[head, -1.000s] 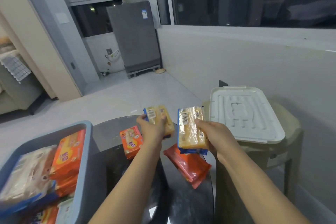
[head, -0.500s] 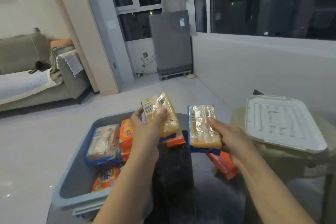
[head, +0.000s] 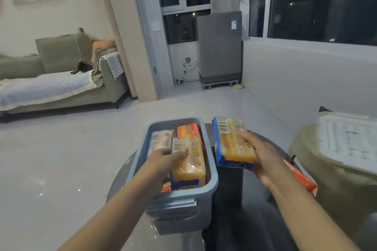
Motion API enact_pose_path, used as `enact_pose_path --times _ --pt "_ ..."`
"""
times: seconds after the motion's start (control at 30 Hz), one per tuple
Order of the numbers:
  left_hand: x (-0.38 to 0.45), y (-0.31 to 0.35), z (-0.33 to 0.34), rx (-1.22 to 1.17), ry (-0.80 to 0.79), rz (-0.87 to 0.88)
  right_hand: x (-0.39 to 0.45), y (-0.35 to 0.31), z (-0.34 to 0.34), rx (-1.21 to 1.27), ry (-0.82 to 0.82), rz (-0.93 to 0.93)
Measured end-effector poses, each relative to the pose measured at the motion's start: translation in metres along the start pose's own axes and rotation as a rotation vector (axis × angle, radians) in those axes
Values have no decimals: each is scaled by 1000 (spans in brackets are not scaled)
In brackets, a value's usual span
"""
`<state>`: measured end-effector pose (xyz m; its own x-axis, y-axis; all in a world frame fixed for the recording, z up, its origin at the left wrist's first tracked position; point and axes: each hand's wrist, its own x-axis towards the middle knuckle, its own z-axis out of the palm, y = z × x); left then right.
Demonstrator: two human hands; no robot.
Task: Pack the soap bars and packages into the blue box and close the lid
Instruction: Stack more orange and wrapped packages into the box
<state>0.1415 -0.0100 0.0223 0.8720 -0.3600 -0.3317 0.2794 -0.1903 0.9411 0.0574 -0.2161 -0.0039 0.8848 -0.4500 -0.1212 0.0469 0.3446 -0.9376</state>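
Note:
The blue box (head: 212, 177) stands on a dark round glass table (head: 234, 220), holding several wrapped soap packages. My left hand (head: 165, 157) grips a yellow soap pack (head: 188, 161) and holds it inside the box, above the other packages. An orange package (head: 187, 130) and a pale wrapped pack (head: 160, 138) lie at the box's far end. My right hand (head: 261, 155) holds a second yellow soap pack (head: 232, 142) just right of the box, over the table. The white lid (head: 348, 140) rests on a stool at the right.
An orange-red package (head: 299, 177) lies on the table under my right forearm. A beige stool (head: 336, 193) stands at the right. A grey sofa (head: 61, 79) sits far left and a grey appliance (head: 219, 55) by the window.
The view swung left toward the box. My left hand carried its yellow pack from above the table down into the blue box. My right hand followed with its pack to the box's right side.

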Motion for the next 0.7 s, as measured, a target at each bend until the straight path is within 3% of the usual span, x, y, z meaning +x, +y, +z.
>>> enact_pose_path --times 0.2,0.43,0.7 --pt "13 -1 -17 43 -171 -166 2 7 13 -60 -15 29" --pt "27 -4 -11 108 -267 -286 7 10 16 -37 -22 37" --pt "46 0 -19 603 -333 -315 10 8 11 -31 -34 35"
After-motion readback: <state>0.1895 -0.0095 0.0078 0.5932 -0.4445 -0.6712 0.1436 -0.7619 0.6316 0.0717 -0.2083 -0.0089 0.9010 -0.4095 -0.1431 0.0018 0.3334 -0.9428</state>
